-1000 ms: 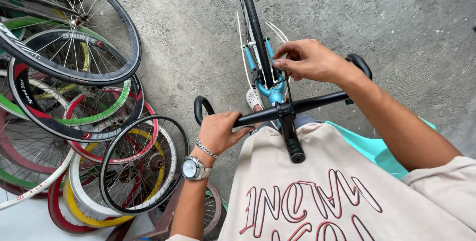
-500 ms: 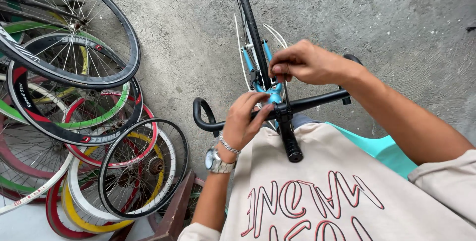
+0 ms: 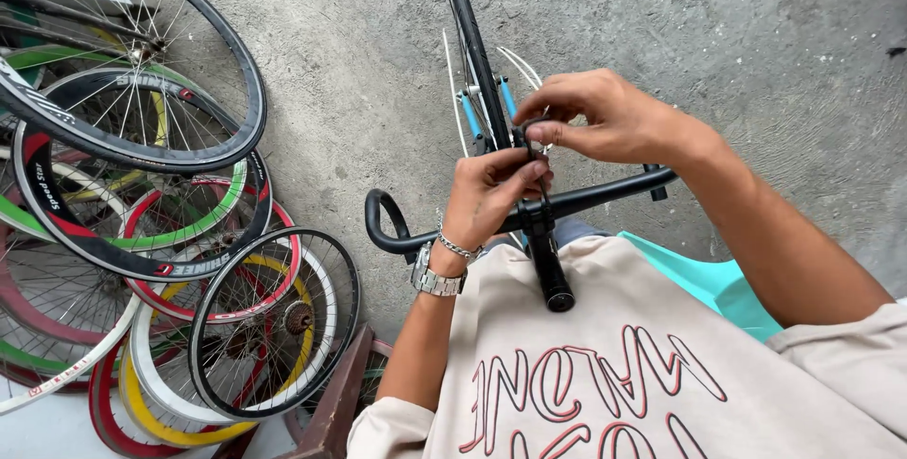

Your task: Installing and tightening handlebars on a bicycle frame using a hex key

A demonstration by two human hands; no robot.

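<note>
I look down on a bicycle with a black handlebar (image 3: pixel 614 193), a black stem (image 3: pixel 548 270), blue fork legs (image 3: pixel 470 114) and a thin front tyre (image 3: pixel 463 25). My left hand (image 3: pixel 491 190), with a metal watch and bracelet on the wrist, sits at the middle of the bar. Its fingers are closed on a small dark part (image 3: pixel 525 138) just above the stem clamp. My right hand (image 3: pixel 605 119) pinches the top of that same part from the right. What the part is stays hidden by my fingers.
A pile of several bicycle wheels (image 3: pixel 142 185) with black, red, green, yellow and white rims lies on the left. A brown wooden piece (image 3: pixel 331 402) stands near my left elbow. Grey concrete floor (image 3: pixel 737 34) spreads beyond the bike.
My left hand has left the bar's left side and moved to the stem clamp. My right hand has shifted slightly and now pinches the small dark part together with the left.
</note>
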